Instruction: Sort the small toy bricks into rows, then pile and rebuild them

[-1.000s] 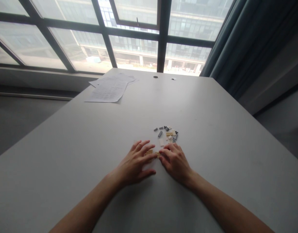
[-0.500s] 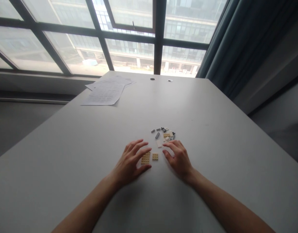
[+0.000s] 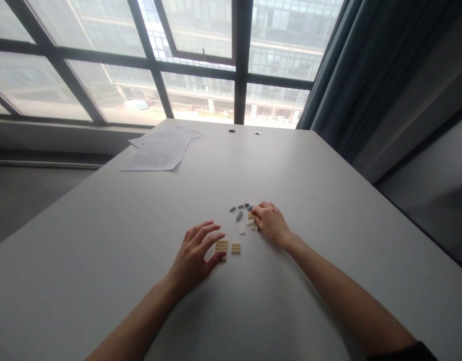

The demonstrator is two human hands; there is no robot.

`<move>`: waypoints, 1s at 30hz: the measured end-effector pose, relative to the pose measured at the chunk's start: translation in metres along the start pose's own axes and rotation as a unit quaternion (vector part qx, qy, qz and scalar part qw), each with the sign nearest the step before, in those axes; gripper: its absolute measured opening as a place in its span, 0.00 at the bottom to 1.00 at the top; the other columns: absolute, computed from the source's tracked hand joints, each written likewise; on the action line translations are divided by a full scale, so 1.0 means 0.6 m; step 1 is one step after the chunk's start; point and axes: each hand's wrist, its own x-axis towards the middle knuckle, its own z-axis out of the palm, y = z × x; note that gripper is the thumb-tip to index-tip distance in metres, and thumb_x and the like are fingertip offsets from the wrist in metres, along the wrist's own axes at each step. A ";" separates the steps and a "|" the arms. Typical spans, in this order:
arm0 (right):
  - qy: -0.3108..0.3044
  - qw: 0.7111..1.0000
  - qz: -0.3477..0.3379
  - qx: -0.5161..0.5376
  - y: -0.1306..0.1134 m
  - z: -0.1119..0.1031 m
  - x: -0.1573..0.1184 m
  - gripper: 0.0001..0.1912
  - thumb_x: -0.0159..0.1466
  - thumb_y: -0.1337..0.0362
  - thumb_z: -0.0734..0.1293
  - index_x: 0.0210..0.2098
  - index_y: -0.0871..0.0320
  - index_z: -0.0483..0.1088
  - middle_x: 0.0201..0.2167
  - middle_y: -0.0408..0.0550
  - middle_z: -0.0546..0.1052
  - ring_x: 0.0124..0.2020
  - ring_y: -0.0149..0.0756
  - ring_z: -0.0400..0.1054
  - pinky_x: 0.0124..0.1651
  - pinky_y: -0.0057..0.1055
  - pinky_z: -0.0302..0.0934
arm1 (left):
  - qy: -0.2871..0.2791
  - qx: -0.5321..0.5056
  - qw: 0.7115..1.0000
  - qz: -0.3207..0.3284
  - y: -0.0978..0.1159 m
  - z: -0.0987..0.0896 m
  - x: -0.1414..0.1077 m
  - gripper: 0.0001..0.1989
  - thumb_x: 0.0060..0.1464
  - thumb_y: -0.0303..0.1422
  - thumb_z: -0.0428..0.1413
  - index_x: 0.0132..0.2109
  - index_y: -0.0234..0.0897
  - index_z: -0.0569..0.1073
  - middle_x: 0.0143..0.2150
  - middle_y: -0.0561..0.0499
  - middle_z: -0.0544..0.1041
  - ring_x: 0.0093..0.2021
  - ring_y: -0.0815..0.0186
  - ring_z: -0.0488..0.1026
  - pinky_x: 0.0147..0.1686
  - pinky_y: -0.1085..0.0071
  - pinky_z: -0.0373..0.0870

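Observation:
My left hand [image 3: 196,253] rests on the table with its fingers apart, thumb and forefinger arched around a larger tan studded plate [image 3: 222,244] and partly covering it. Just right of that plate lies a smaller tan studded plate [image 3: 236,248]. My right hand [image 3: 270,221] is over the pile of small toy bricks [image 3: 250,222], its fingers bent down and drawn together among them. What its fingertips hold, if anything, is hidden. Between the two hands are a flat white tile [image 3: 241,228] and a grey brick [image 3: 239,215].
Two small grey pieces [image 3: 237,207] and a black studded piece [image 3: 248,206] lie at the far side of the pile. Printed sheets of paper [image 3: 156,150] lie at the white table's [image 3: 223,175] far left. Beyond are windows and a dark curtain [image 3: 336,80].
My right hand has moved forward onto the brick pile, and its fingers have drawn closer together. My left hand stays open by the larger tan plate. The camera view has shifted slightly.

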 end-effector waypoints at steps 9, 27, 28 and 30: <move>0.000 0.954 0.055 0.296 -0.024 -0.027 -0.052 0.10 0.65 0.62 0.63 0.40 0.58 0.73 0.37 0.48 0.76 0.36 0.35 0.67 0.42 0.32 0.61 | 0.048 0.010 0.998 0.029 0.011 -0.001 0.004 0.14 0.56 0.32 0.57 0.50 0.41 0.68 0.48 0.46 0.73 0.54 0.56 0.66 0.52 0.57 0.63; -0.103 0.686 0.196 0.694 -0.070 -0.004 -0.141 0.18 0.62 0.52 0.66 0.37 0.62 0.74 0.23 0.44 0.73 0.23 0.27 0.63 0.29 0.25 0.55 | 0.078 -0.090 0.992 0.052 0.087 0.022 0.040 0.06 0.58 0.28 0.55 0.43 0.38 0.71 0.37 0.49 0.77 0.38 0.66 0.70 0.40 0.69 0.68; -0.106 0.679 0.194 0.700 -0.071 -0.004 -0.142 0.17 0.62 0.53 0.66 0.38 0.62 0.74 0.24 0.45 0.74 0.24 0.27 0.64 0.30 0.26 0.56 | 0.081 -0.095 0.991 0.053 0.087 0.022 0.040 0.05 0.58 0.28 0.54 0.43 0.38 0.71 0.37 0.49 0.77 0.38 0.66 0.71 0.40 0.69 0.68; -0.106 0.672 0.193 0.707 -0.071 -0.006 -0.143 0.15 0.61 0.55 0.67 0.38 0.62 0.75 0.25 0.46 0.75 0.25 0.28 0.65 0.31 0.26 0.58 | 0.088 -0.102 0.989 0.058 0.087 0.022 0.040 0.06 0.58 0.27 0.55 0.43 0.38 0.71 0.37 0.49 0.77 0.38 0.67 0.71 0.40 0.69 0.69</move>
